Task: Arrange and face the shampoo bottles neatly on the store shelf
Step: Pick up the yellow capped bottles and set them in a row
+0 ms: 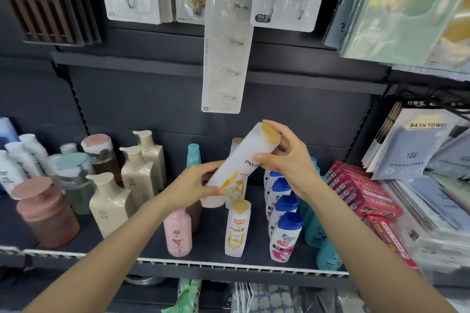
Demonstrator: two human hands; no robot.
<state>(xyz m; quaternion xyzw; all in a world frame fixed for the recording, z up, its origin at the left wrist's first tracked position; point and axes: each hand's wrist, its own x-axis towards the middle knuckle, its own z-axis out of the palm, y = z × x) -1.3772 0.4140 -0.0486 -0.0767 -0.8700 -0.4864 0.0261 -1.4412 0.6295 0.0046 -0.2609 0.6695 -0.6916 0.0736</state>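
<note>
You hold a white shampoo bottle with a yellow cap (244, 160) in the middle of the frame, lifted off the shelf (229, 263) and tilted, cap toward the upper right and base toward the lower left. Your left hand (201, 183) has its fingers curled round the base end, and your right hand (284, 157) grips the upper body just below the cap, thumb across the label. Directly below it stands a matching yellow-capped bottle (236, 229) at the shelf front, label facing out, and another of the same kind shows partly behind the held one. To the left of the standing one is a pink bottle (178, 234), to the right a row of white bottles with blue caps (286, 234), and further right some teal bottles (315, 231). The main risk, as I judge it, is on the way down: the slot behind the front yellow-capped bottle looks tight, so a tilted base could clip that bottle or the blue-capped row and topple one forward over the shelf edge. Bring it upright before you lower it. The smooth body could also twist in your grip, leaving the label off-centre, so check that it faces out before you let go.
</note>
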